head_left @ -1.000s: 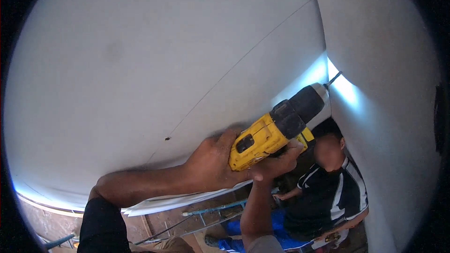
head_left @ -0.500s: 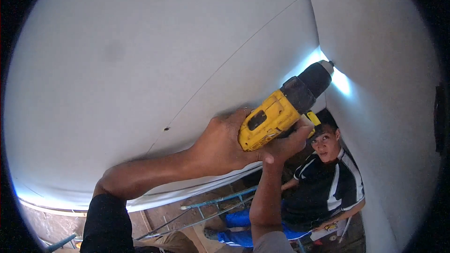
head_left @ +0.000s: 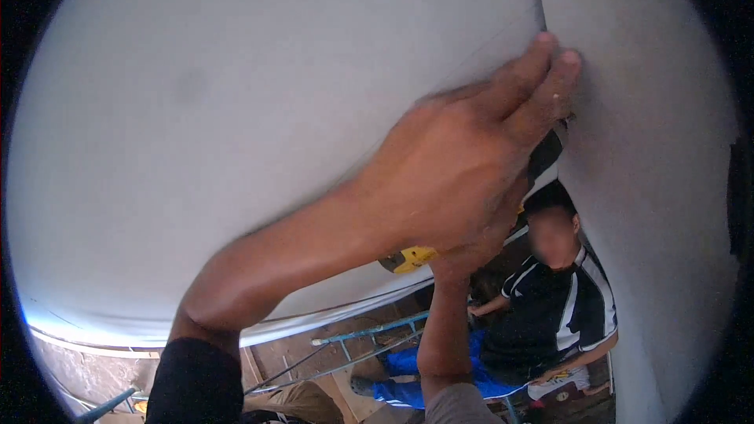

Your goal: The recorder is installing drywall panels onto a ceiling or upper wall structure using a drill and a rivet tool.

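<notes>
My left hand [head_left: 463, 165] reaches up with its fingers stretched out, two fingertips at the seam where the pale overhead panel [head_left: 275, 86] meets the pale side panel [head_left: 644, 149]. Whether anything small lies under those fingers is hidden. Behind and below it, my right hand [head_left: 483, 251] grips a yellow and black cordless drill [head_left: 412, 258]. Most of the drill is covered by my left hand; its yellow rear end and part of the black front show.
A co-worker [head_left: 550, 306] in a black and white shirt and blue trousers is below at the right, close to the side panel. Blue metal scaffold bars [head_left: 369, 335] run below my arms. A brown floor [head_left: 294, 345] lies underneath.
My left hand has left the drill's rear and moved up and right to the seam, now covering most of the drill. The bright drill light on the panels is gone.
</notes>
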`<state>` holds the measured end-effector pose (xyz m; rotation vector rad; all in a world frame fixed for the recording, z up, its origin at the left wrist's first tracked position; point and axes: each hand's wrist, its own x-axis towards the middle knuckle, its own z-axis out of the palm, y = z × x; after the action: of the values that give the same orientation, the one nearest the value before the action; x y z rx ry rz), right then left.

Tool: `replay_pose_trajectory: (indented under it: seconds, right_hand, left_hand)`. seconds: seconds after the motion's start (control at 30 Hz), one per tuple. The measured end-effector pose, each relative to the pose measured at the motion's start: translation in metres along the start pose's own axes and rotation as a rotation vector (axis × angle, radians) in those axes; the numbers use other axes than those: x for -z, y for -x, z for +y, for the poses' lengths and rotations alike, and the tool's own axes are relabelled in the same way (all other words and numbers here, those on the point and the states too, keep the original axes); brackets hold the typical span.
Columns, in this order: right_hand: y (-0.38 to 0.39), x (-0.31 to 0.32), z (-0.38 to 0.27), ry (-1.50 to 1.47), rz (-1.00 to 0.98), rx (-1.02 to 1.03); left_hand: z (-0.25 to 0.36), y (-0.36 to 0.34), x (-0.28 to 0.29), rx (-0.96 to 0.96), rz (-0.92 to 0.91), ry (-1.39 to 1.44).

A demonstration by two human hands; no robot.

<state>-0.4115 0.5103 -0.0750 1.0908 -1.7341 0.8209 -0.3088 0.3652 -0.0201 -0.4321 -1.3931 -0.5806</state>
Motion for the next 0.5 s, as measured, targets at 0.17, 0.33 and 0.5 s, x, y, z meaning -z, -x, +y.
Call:
replay_pose_trajectory:
  seconds: [0.17,0.33,0.5]
  right_hand:
    - [0.006,0.003,0.002,0.610,0.067,0.207]
    - [0.006,0.005,0.013,0.070,0.066,-0.289]
    - [0.010,0.006,0.017,-0.184,0.076,-0.353]
  left_hand:
    - [-0.003,0.002,-0.007,-0.122,0.055,0.008]
    - [-0.006,0.012,-0.009,-0.123,-0.005,-0.053]
    - [0.016,0.031,0.017,0.384,-0.371,0.153]
